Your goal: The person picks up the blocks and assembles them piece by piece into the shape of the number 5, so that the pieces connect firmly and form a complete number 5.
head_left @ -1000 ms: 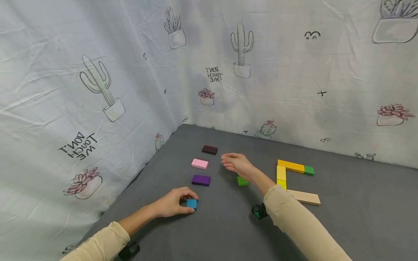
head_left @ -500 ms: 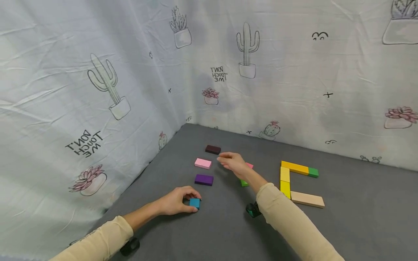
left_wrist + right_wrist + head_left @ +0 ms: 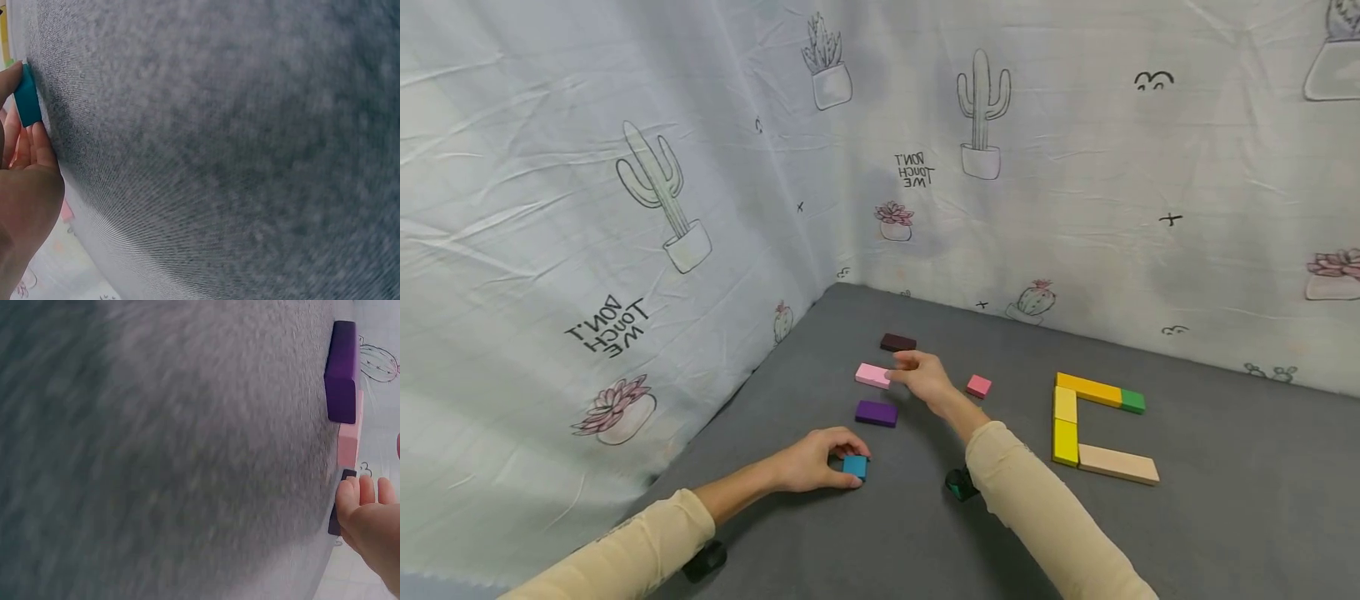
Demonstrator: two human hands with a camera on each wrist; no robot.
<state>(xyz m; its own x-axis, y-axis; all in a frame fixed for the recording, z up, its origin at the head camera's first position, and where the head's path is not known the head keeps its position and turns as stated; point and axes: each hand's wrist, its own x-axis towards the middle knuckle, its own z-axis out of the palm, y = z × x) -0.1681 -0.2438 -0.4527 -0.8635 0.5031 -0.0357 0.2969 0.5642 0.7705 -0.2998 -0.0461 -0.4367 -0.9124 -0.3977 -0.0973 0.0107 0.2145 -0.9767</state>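
Note:
My left hand (image 3: 811,462) pinches a small blue block (image 3: 854,467) between thumb and fingers, low over the grey cloth. In the left wrist view the block (image 3: 26,97) stands on edge in that grip. My right hand (image 3: 921,379) reaches over the back of the table with its fingers loosely bent and nothing held between them. Its thumb tip overlaps the right end of a pink block (image 3: 871,375), and its fingertips come just in front of a dark brown block (image 3: 897,342). Nearer to me lies a purple block (image 3: 876,413).
A coral-red block (image 3: 978,386) lies right of my right hand. Farther right, orange (image 3: 1087,389), green (image 3: 1132,402), pale yellow (image 3: 1065,404), yellow (image 3: 1064,441) and beige (image 3: 1117,464) blocks form an open bracket. A printed curtain (image 3: 1075,183) hangs behind the table.
My right hand has moved left to the pink and dark brown blocks. The coral-red block has come into view, and a light green one is now hidden by my arm. My left hand keeps its grip.

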